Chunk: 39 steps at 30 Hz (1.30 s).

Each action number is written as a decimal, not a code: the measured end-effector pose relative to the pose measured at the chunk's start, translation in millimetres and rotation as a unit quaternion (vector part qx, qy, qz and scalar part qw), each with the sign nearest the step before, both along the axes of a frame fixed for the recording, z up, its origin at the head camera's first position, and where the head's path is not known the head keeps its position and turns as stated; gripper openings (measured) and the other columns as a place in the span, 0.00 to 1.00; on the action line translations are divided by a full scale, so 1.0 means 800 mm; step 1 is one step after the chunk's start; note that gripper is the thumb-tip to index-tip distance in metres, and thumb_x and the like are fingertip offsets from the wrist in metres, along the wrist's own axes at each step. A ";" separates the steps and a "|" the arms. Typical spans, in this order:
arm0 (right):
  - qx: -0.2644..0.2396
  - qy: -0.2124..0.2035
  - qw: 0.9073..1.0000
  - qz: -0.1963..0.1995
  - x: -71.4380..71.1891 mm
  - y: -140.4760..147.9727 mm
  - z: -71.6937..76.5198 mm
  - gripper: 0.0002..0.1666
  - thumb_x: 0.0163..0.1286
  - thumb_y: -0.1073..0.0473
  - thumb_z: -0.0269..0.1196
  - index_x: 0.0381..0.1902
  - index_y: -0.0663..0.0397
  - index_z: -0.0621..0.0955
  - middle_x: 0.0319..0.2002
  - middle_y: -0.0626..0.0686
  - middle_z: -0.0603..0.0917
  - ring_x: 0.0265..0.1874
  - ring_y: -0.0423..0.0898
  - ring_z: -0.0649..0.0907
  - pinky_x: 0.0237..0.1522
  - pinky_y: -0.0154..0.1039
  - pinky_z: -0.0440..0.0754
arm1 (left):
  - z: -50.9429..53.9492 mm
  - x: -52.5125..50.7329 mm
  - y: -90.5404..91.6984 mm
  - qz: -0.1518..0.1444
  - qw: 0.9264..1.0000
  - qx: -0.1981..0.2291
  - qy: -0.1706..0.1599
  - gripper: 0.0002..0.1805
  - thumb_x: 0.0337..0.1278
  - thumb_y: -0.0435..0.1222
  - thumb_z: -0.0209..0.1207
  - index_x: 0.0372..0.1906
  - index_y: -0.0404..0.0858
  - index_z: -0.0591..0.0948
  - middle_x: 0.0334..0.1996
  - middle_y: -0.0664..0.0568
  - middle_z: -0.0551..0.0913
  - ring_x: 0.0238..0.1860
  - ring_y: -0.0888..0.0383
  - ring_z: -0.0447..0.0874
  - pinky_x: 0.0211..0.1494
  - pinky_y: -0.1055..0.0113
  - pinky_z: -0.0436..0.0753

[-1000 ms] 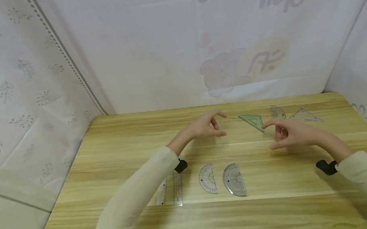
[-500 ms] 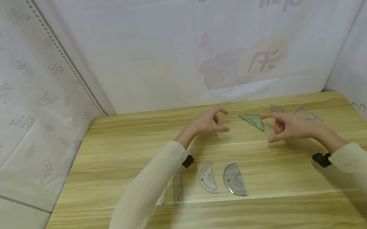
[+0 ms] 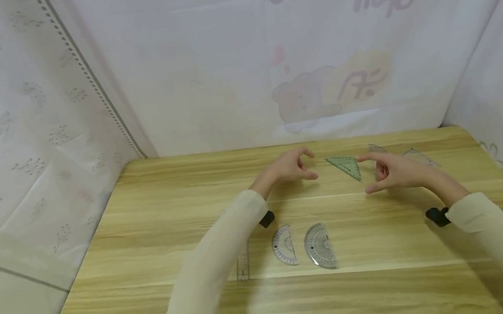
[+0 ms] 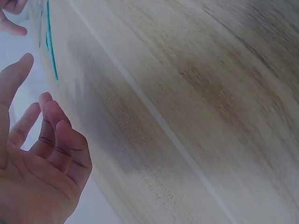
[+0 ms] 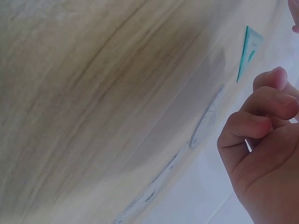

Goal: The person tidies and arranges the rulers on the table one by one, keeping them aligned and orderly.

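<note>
A green set square (image 3: 345, 167) lies flat on the table between my two hands. To its left, my left hand (image 3: 290, 167) hovers with thumb and index finger apart and nothing between them. My right hand (image 3: 395, 170) is on the other side, its index fingertip close to the set square's right edge; whether they touch I cannot tell. In the right wrist view its other fingers bend loosely over a bare palm (image 5: 275, 172). Behind the right hand lie a clear protractor (image 3: 376, 148), partly hidden, and a clear set square (image 3: 422, 156).
Two clear protractors, a smaller one (image 3: 284, 245) and a larger one (image 3: 320, 247), lie nearer on the wooden table (image 3: 358, 301). A clear ruler (image 3: 243, 264) is partly covered by the left sleeve (image 3: 212, 276). Patterned cloth (image 3: 216, 73) hangs behind the table.
My left hand has shifted slightly right, its sleeve covering more of the rulers. The right hand's index finger has risen a little along the green set square, which stays put.
</note>
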State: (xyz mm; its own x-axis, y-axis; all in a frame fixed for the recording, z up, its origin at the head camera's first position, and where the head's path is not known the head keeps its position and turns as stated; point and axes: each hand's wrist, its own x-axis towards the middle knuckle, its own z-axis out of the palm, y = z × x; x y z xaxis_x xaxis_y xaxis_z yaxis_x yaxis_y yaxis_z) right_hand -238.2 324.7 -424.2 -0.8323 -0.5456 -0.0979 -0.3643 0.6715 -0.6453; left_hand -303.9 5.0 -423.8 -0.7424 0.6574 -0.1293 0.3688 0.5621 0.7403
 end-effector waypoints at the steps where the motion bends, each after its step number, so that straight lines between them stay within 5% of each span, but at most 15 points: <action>1: 0.002 0.002 1.000 -0.001 0.000 0.001 -0.001 0.52 0.60 0.49 0.77 0.73 0.66 0.66 0.24 0.50 0.73 0.23 0.45 0.71 0.28 0.38 0.71 | -0.001 -0.001 0.001 0.001 1.000 0.000 -0.002 0.35 0.62 0.40 0.71 0.70 0.36 0.70 0.34 0.49 0.80 0.33 0.59 0.77 0.37 0.68 0.76; 22: 0.036 0.011 0.999 -0.010 -0.013 0.005 -0.001 0.50 0.60 0.48 0.77 0.72 0.65 0.68 0.25 0.51 0.73 0.25 0.47 0.72 0.30 0.40 0.71 | -0.007 -0.012 0.016 0.019 1.000 0.006 0.001 0.33 0.64 0.39 0.69 0.70 0.35 0.70 0.36 0.48 0.80 0.33 0.58 0.76 0.38 0.68 0.75; 39: 0.060 0.006 0.998 -0.021 -0.023 0.007 -0.005 0.52 0.58 0.46 0.78 0.72 0.63 0.68 0.25 0.50 0.73 0.24 0.47 0.72 0.31 0.41 0.71 | -0.014 -0.009 0.035 0.068 0.998 -0.010 0.011 0.30 0.62 0.39 0.71 0.66 0.39 0.75 0.32 0.53 0.76 0.26 0.61 0.76 0.37 0.68 0.74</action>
